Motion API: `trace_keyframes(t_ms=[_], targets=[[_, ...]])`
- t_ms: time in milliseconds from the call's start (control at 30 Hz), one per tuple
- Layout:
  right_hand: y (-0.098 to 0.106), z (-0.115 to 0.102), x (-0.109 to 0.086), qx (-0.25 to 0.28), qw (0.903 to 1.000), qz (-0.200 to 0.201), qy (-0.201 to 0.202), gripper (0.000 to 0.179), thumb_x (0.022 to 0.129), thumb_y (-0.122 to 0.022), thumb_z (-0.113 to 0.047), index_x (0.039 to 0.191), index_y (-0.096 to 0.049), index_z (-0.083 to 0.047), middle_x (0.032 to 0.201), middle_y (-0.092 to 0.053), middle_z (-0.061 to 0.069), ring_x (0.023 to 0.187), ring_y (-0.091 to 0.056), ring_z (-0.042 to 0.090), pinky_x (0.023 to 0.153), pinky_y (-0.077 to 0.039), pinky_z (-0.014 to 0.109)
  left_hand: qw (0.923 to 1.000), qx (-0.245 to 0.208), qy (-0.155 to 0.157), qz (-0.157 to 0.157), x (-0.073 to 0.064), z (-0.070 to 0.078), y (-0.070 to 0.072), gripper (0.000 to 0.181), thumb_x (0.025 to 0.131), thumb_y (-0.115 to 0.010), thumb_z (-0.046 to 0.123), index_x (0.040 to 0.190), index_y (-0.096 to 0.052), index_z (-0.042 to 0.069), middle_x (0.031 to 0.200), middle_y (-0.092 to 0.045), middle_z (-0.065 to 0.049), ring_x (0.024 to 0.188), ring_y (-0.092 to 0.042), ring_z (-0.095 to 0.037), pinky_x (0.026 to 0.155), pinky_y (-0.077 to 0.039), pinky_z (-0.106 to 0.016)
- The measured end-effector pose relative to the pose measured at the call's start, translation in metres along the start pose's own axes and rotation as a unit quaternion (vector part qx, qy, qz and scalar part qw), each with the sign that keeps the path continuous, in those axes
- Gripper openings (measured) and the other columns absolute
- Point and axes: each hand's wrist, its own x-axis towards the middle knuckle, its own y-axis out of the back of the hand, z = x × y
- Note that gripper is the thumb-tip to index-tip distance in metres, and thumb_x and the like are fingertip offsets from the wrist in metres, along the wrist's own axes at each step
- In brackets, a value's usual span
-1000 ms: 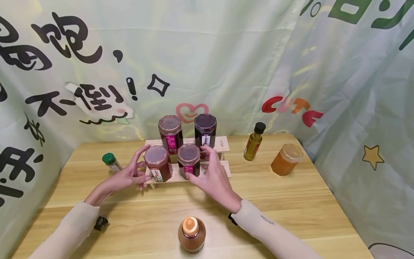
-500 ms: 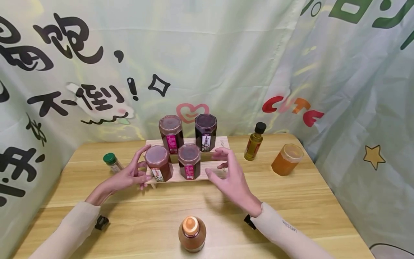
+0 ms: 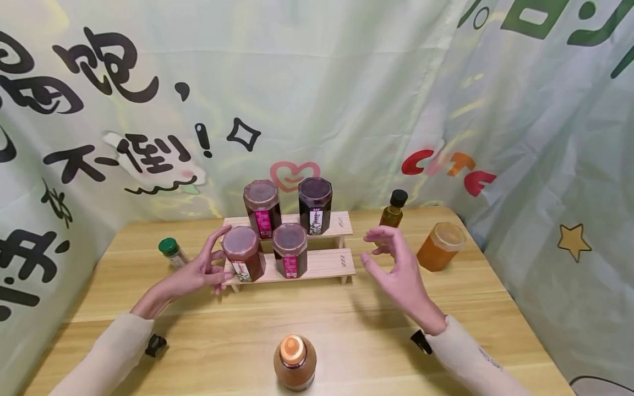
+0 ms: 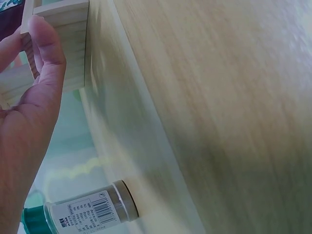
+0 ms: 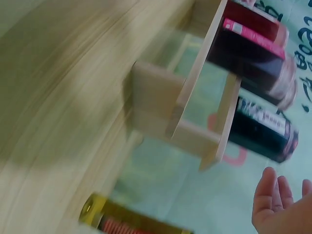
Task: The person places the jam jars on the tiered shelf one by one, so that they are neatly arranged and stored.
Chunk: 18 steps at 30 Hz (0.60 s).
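Observation:
A two-tier wooden rack (image 3: 324, 264) stands at the table's far middle with jars on both steps. My left hand (image 3: 200, 269) holds the rack's left end, thumb at the lower board and forefinger up by the upper one. Beside that hand, on the lower step, sit a red-brown jar (image 3: 247, 258) and a dark jar with a pink label (image 3: 289, 250). Another pink-labelled jar (image 3: 262, 209) and a near-black jar (image 3: 315, 206) occupy the upper step. My right hand (image 3: 401, 269), fingers loosely bent and holding nothing, overlaps the lower part of a black-capped oil bottle (image 3: 393, 212).
To the right stands an octagonal jar of amber honey (image 3: 438, 250). A green-capped spice shaker (image 4: 87, 212) is left of the rack, behind my left forearm. Near the front, a brown bottle with an orange cap (image 3: 294, 363) stands upright. A printed cloth (image 3: 317, 110) hangs behind the table.
My right hand has let go of the dark pink-labelled jar on the lower step and moved right, over toward the oil bottle. The left hand stays at the rack's end.

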Motion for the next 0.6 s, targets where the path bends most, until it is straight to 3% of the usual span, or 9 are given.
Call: trace_keyframes(t_ms=[167, 367, 600], targets=[[0.027, 0.01, -0.003, -0.037, 0.9991, 0.021, -0.005, 0.047, 0.093, -0.077, 0.012, 0.135, -0.059, 0.005, 0.126, -0.067, 0.019, 0.116, -0.065, 0.022, 0.094, -0.055, 0.027, 1.0, -0.004, -0.004, -0.002, 0.0, 0.0, 0.0, 0.114, 0.104, -0.065, -0.011, 0.174, 0.011, 0.036, 0.154, -0.033, -0.046, 0.078, -0.072, -0.039, 0.063, -0.066, -0.043], [0.064, 0.02, -0.009, -0.075, 0.9945, 0.066, -0.031, 0.053, 0.091, -0.079, 0.013, 0.139, -0.059, 0.005, 0.132, -0.066, 0.016, 0.122, -0.061, 0.017, 0.103, -0.05, 0.023, 1.0, -0.004, 0.002, 0.001, -0.001, 0.004, 0.0, 0.114, 0.104, -0.065, -0.011, 0.174, 0.011, 0.037, 0.159, -0.025, -0.049, 0.078, -0.072, -0.035, 0.062, -0.066, -0.043], [0.108, 0.038, -0.017, -0.147, 0.9797, 0.11, -0.08, 0.068, 0.086, -0.086, 0.002, 0.147, -0.056, 0.001, 0.143, -0.056, 0.009, 0.13, -0.05, 0.024, 0.111, -0.037, 0.022, 1.0, -0.005, 0.001, -0.006, -0.001, 0.003, 0.0, 0.113, 0.104, -0.064, -0.011, 0.173, 0.011, 0.037, 0.16, -0.019, -0.052, 0.078, -0.072, -0.039, 0.062, -0.065, -0.044]])
